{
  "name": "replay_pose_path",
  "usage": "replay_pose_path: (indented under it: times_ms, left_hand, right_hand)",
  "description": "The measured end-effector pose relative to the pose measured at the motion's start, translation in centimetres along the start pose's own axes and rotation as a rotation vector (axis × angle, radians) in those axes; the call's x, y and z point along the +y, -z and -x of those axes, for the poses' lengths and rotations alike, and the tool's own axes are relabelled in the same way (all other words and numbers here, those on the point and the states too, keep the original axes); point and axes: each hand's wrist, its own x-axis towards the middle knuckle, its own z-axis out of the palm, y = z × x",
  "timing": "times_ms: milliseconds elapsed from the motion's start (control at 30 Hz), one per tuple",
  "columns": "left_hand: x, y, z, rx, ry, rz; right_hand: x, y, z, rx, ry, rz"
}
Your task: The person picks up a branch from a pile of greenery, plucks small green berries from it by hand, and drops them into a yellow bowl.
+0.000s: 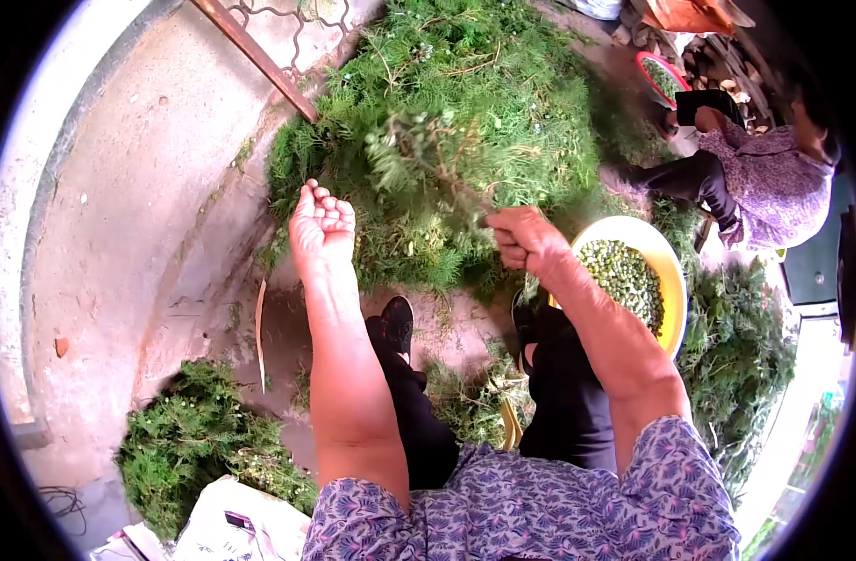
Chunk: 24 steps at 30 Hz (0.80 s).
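My right hand (529,238) is closed round the stem of a leafy evergreen sprig (414,154), which points up and to the left and is smeared by motion. To the left, my left hand (323,224) is turned palm up with its fingers curled in; whether something small is between them I cannot make out. Beyond both hands spreads a large heap of green evergreen branches (512,84). Beside my right forearm stands a yellow basin (675,313) holding many small green cones or berries (624,276), partly covered by that arm.
Another person (769,178) sits at the right, near a red-rimmed basin (662,77). More cut branches lie at the lower left (199,435) and right (736,346). A rusty metal bar (260,58) slants in at the top left. A white sack (246,524) lies at the bottom left.
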Motion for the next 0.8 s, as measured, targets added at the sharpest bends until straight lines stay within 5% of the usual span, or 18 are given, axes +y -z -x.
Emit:
replay_pose_path:
  times_ms: [500,633,800]
  left_hand:
    - [-2.0,4.2,9.3,-0.035,-0.231,-0.272]
    - [-3.0,4.1,14.5,-0.159,-0.412,-0.425]
    - [-0.4,3.3,18.2,-0.140,-0.973,-0.864]
  right_hand:
    - [5.7,-0.6,12.2,-0.016,0.297,0.065]
    - [8.9,0.0,17.2,-0.047,0.330,0.108]
    - [13.4,1.3,23.0,-0.109,0.299,0.057]
